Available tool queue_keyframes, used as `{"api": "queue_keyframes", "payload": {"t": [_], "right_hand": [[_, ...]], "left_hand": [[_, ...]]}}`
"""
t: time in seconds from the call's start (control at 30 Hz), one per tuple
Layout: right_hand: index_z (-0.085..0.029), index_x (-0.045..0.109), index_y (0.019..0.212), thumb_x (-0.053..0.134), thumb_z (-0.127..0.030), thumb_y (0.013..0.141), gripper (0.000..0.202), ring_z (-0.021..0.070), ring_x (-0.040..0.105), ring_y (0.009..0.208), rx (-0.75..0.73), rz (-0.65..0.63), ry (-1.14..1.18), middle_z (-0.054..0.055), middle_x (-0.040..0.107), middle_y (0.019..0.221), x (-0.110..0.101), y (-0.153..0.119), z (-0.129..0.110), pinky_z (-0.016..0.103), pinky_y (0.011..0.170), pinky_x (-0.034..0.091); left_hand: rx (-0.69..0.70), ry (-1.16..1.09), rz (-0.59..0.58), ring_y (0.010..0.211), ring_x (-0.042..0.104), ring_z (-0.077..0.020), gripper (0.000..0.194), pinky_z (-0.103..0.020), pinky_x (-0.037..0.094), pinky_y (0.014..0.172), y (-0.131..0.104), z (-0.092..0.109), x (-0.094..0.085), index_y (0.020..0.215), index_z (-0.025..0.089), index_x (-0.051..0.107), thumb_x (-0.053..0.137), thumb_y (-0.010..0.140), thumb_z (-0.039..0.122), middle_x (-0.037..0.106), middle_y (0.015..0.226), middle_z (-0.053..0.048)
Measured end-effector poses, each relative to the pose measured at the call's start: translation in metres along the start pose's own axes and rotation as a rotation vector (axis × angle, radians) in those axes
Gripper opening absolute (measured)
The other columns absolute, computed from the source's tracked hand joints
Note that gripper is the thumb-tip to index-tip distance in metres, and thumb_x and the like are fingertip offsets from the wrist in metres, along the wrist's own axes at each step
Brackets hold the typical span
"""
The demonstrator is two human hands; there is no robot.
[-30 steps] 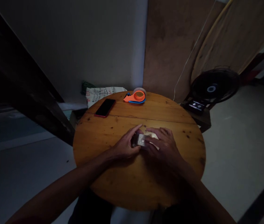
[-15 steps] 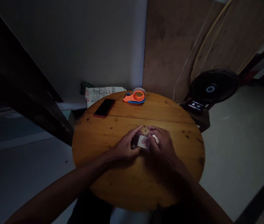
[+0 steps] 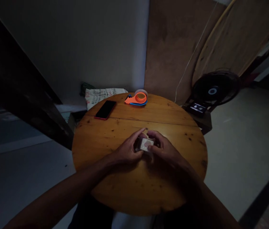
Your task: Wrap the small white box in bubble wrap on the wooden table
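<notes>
A small white pack (image 3: 146,144) with a reddish print on its face sits between my two hands over the wooden table (image 3: 172,149). It looks like a deck of cards, partly in clear plastic. My left hand (image 3: 131,149) grips its left end, thumb at the near edge and fingers round the far side. From the right, my right hand (image 3: 163,147) presses its thumb on the printed face, with the fingers curled behind the far edge. Something clear and thin, like film, hangs below the pack; its shape is hard to make out.
An orange and blue tape dispenser (image 3: 137,98) stands at the table's far edge. Left of it lies a phone (image 3: 105,110) with a red edge. Behind is a printed white sack (image 3: 101,96). A black fan (image 3: 216,87) stands beyond the table on the right.
My right thumb has moved left onto the pack's printed face. The white piece seen earlier under my right hand no longer shows. My left hand keeps its grip; the view has shifted slightly.
</notes>
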State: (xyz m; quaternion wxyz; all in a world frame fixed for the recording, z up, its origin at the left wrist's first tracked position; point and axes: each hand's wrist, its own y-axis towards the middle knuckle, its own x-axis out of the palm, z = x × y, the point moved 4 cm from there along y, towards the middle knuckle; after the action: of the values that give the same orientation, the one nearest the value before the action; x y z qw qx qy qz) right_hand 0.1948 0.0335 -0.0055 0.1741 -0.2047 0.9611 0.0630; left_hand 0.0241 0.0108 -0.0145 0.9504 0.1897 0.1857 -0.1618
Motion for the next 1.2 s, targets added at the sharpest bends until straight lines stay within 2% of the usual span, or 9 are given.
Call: {"api": "queue_keyframes", "payload": {"t": [0.13,0.23,0.3,0.4,0.57,0.77,0.97,1.1,1.2], "right_hand": [[-0.022,0.054,0.124,0.067,-0.028,0.072,0.054,0.0232,0.062,0.098,-0.002,-0.034,-0.043,0.008,0.063,0.115,-0.002,0.000,-0.003,0.039,0.083,0.052],[-0.021,0.061,0.113,0.063,-0.030,0.078,0.037,0.0206,0.063,0.092,-0.028,-0.026,0.005,0.005,0.067,0.106,-0.001,0.004,-0.006,0.035,0.080,0.052],[-0.019,0.066,0.100,0.058,-0.032,0.082,0.023,0.0190,0.063,0.086,-0.040,0.010,0.046,0.004,0.069,0.096,0.000,0.006,-0.006,0.032,0.076,0.051],[-0.019,0.070,0.087,0.055,-0.035,0.084,0.022,0.0184,0.063,0.078,-0.029,0.119,0.050,0.003,0.069,0.085,0.001,0.009,-0.006,0.031,0.072,0.050],[-0.019,0.072,0.088,0.056,-0.035,0.085,0.022,0.0190,0.063,0.081,-0.061,0.197,0.079,0.003,0.070,0.085,0.000,0.007,-0.013,0.031,0.076,0.049],[-0.018,0.069,0.080,0.059,-0.035,0.083,0.020,0.0158,0.058,0.073,-0.102,0.292,0.174,0.001,0.066,0.076,-0.009,0.006,-0.023,0.026,0.068,0.045],[-0.017,0.066,0.076,0.063,-0.040,0.080,0.023,0.0123,0.052,0.064,-0.010,0.336,0.386,-0.001,0.061,0.070,-0.015,0.013,-0.008,0.023,0.061,0.042],[-0.017,0.067,0.081,0.063,-0.046,0.079,0.029,0.0135,0.055,0.067,0.065,0.360,0.415,0.001,0.062,0.075,-0.020,0.013,0.000,0.025,0.062,0.044],[-0.019,0.067,0.093,0.063,-0.047,0.078,0.033,0.0168,0.060,0.079,0.104,0.299,0.395,0.003,0.067,0.090,-0.025,0.009,-0.001,0.027,0.068,0.047]], "left_hand": [[-0.035,-0.049,0.002,0.110,0.057,-0.0231,0.086,-0.040,0.046,0.097,0.001,0.000,0.001,0.147,0.020,0.023,0.060,0.070,0.010,0.054,0.125,-0.011],[-0.036,-0.017,0.013,0.115,0.055,-0.0245,0.086,-0.041,0.043,0.101,0.000,0.001,-0.001,0.147,0.021,0.024,0.061,0.069,0.010,0.054,0.127,-0.011],[-0.035,0.002,0.012,0.118,0.052,-0.0257,0.087,-0.042,0.041,0.103,0.000,0.001,-0.002,0.147,0.021,0.024,0.063,0.070,0.013,0.053,0.130,-0.011],[-0.042,-0.034,-0.025,0.119,0.052,-0.0275,0.092,-0.042,0.042,0.103,0.000,-0.001,-0.001,0.148,0.021,0.022,0.072,0.071,0.025,0.051,0.133,-0.012],[-0.117,-0.160,0.043,0.122,0.050,-0.0276,0.085,-0.043,0.041,0.103,0.001,-0.008,0.001,0.146,0.019,0.027,0.071,0.076,0.037,0.047,0.136,-0.014],[-0.122,-0.247,-0.042,0.125,0.049,-0.0279,0.103,-0.043,0.039,0.105,0.001,-0.006,0.007,0.150,0.020,0.014,0.077,0.069,0.030,0.046,0.139,-0.015],[-0.132,-0.193,-0.063,0.123,0.050,-0.0286,0.105,-0.043,0.040,0.104,0.000,-0.003,0.008,0.150,0.022,0.012,0.077,0.068,0.025,0.044,0.139,-0.015],[-0.073,-0.131,-0.070,0.127,0.045,-0.0288,0.097,-0.043,0.038,0.106,-0.001,0.002,0.007,0.149,0.022,0.021,0.075,0.069,0.023,0.042,0.142,-0.014],[-0.010,-0.032,-0.064,0.130,0.042,-0.0278,0.085,-0.042,0.035,0.110,-0.002,0.007,0.004,0.143,0.024,0.034,0.074,0.068,0.020,0.041,0.143,-0.011]]}}
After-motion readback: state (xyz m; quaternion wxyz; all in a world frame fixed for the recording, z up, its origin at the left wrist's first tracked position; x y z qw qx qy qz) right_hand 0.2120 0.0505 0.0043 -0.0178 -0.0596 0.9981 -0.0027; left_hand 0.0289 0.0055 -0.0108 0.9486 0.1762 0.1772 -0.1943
